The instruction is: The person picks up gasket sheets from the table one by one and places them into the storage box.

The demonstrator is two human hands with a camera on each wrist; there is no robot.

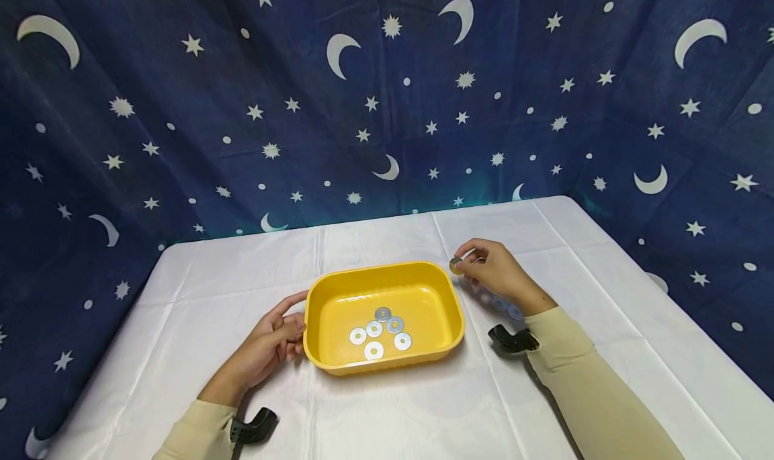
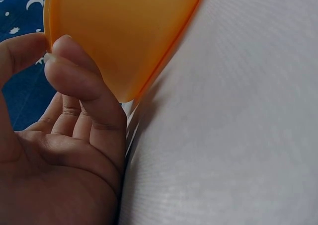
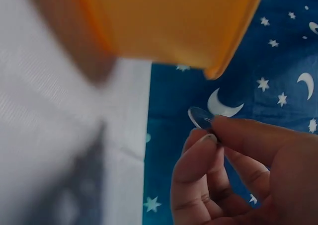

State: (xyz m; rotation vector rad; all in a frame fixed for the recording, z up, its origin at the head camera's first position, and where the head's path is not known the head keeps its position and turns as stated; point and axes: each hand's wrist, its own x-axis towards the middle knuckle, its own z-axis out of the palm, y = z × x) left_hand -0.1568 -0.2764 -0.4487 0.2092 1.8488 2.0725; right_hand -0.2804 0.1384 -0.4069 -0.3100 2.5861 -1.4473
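Note:
A yellow plastic tub (image 1: 444, 349) stands on the white cloth, with several flat metal washers (image 1: 374, 328) lying on its floor. My left hand (image 1: 272, 342) holds the tub's left end, thumb and index finger at the rim; in the left wrist view these fingertips (image 2: 72, 78) overlap the tub's wall (image 2: 114, 31). Just beyond the tub's right rim, my right hand (image 1: 496, 270) pinches one washer (image 1: 455, 266) between thumb and fingers. The right wrist view shows that washer (image 3: 198, 116) standing out past the fingertips, below the tub's edge (image 3: 213, 71).
A few more washers (image 1: 514, 311) lie on the cloth under my right wrist, partly hidden by it. Black wrist mounts (image 1: 512, 339) stick out from both sleeves. A dark blue curtain (image 1: 363, 111) with moons and stars hangs behind the white-covered table (image 1: 393, 420).

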